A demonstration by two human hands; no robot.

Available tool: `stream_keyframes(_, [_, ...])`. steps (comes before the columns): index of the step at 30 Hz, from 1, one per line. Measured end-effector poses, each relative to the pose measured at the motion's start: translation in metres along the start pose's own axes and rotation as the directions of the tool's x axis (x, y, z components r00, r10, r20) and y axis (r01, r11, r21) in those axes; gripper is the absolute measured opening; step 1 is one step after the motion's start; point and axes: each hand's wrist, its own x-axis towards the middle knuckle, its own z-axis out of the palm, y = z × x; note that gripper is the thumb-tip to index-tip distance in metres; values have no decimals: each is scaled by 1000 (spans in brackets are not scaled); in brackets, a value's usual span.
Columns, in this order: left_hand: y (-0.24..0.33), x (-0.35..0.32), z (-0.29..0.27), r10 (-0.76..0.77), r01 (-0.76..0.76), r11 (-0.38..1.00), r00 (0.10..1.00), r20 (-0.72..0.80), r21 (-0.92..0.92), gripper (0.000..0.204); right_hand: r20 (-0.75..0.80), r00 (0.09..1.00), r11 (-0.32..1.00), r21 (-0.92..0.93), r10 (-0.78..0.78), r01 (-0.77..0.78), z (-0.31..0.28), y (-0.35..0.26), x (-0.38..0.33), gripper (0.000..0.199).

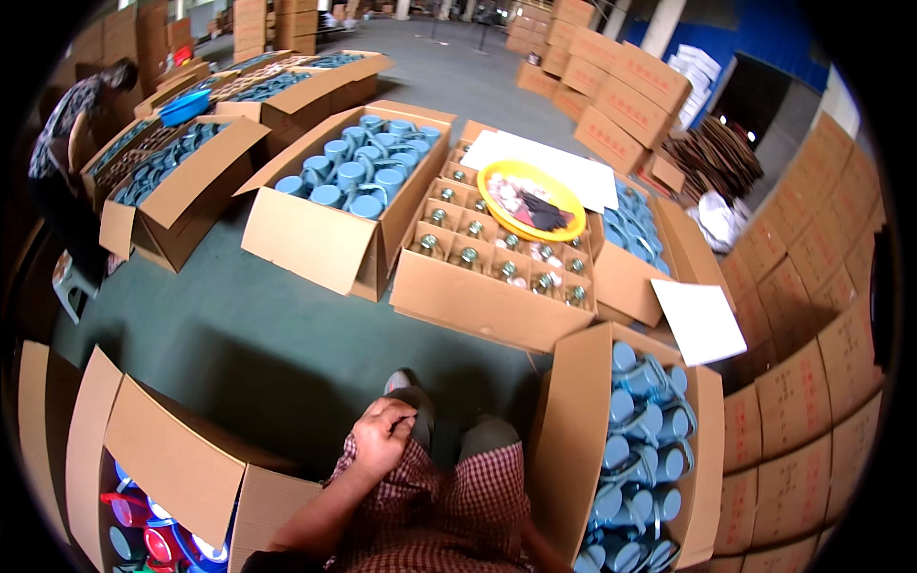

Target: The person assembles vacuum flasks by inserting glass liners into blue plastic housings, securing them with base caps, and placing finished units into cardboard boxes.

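My left hand (384, 430) rests at my left knee, above a red checked apron (411, 497). Its fingers are curled closed, and whatever they may hold is hidden. Of my right arm only a bit of forearm shows at the lower edge; the hand is out of sight. Ahead stands a carton (478, 304) divided into cells with clear glass jars (468, 256). On it sit a yellow basin (573, 229) holding small pale pieces and dark gloves (543, 212), and a white sheet (597, 181). To my right, an open carton (564, 420) holds blue-grey lidded cups (645, 420).
More open cartons of blue cups (353, 172) stand ahead and left. A carton at lower left (172, 449) holds red and blue cups (158, 535). Stacked closed cartons (798, 411) line the right. At far left a person (72, 143) bends over cartons near a white stool (72, 285).
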Motion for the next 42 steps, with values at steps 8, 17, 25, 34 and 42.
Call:
stream_keyframes(8, [-20,13,-31,-87,94,992,993,-86,82,20,-82,985,982,128,153,-141,4,-64,76,18])
stream_keyframes(17, [-21,87,-4,-115,-62,914,908,402,401,30,-176,949,942,263,261,-210,5,-73,162,18])
stream_keyframes(25, [-49,153,54,-330,-21,818,801,499,575,25,-136,924,899,320,357,-300,-12,-67,216,17])
stream_keyframes(34, [-99,259,130,-378,29,854,722,580,520,24,-22,911,862,332,412,-382,-50,-58,266,17])
stream_keyframes(42, [-91,279,155,-211,-48,879,853,477,475,17,-48,924,886,307,379,-347,-78,-46,255,16])
